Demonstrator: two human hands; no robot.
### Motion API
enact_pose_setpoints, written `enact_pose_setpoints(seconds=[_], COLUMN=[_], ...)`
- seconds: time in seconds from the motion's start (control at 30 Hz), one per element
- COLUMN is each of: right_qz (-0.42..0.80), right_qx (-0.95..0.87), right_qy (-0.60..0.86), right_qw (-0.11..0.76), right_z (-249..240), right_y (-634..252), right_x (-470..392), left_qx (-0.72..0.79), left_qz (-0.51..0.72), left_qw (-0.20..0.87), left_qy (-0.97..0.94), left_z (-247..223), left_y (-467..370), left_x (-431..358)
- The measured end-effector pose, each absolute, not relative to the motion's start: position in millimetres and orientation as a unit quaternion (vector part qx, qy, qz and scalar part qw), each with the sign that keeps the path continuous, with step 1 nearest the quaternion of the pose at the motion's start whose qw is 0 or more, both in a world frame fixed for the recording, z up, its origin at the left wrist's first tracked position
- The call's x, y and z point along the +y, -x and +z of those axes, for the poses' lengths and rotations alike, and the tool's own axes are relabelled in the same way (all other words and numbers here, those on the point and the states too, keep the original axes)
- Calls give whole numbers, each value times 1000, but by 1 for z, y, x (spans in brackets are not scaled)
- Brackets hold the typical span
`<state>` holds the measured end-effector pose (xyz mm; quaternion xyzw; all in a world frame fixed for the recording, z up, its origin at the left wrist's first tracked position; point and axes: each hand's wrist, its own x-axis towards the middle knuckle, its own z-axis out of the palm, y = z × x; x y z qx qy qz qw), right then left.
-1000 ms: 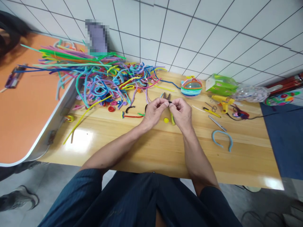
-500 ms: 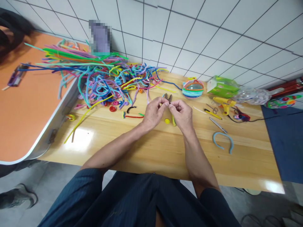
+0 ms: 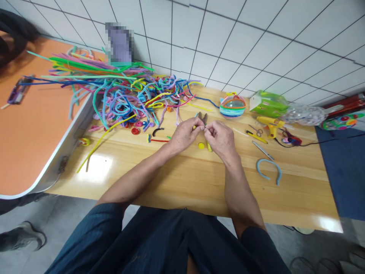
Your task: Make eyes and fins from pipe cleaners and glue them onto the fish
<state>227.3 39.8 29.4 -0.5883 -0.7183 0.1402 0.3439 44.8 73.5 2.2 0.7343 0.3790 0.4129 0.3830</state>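
Note:
My left hand and my right hand meet over the middle of the wooden table, thumbs and forefingers pinched together. Something small and dark shows between the fingertips, too small to name. Under the hands lie pliers with yellow handles, their dark jaws pointing away from me and the middle partly hidden. A round yellow piece lies between my wrists. Left of my left hand are a red pipe cleaner piece with a blue and yellow end and a short curved black piece.
A tangled heap of coloured pipe cleaners covers the back left. Along the right lie a yellow glue gun, scissors, a yellow cutter, a silver cutter and a bent blue pipe cleaner. A striped round object stands behind.
My right hand has shifted slightly right and its fingers have turned a little. My left hand stays nearly in place, still pinching at the fingertips.

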Motion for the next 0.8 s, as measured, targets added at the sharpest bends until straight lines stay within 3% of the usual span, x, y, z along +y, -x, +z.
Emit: enact_pose_setpoints(seconds=[0.2, 0.43, 0.63, 0.8], right_qz=[280, 343, 267, 297], right_qx=[-623, -586, -664, -639], right_qy=[594, 572, 579, 574], right_qw=[426, 461, 391, 417], right_z=[20, 19, 33, 32], right_y=[-219, -220, -229, -225], right_x=[41, 44, 39, 39], left_qx=[409, 352, 339, 358], left_qz=[473, 503, 427, 459], left_qw=[424, 533, 467, 451], left_qy=[-655, -583, -696, -676], left_z=[-4, -14, 1, 0], left_y=[-55, -64, -47, -49], left_x=[64, 66, 73, 70])
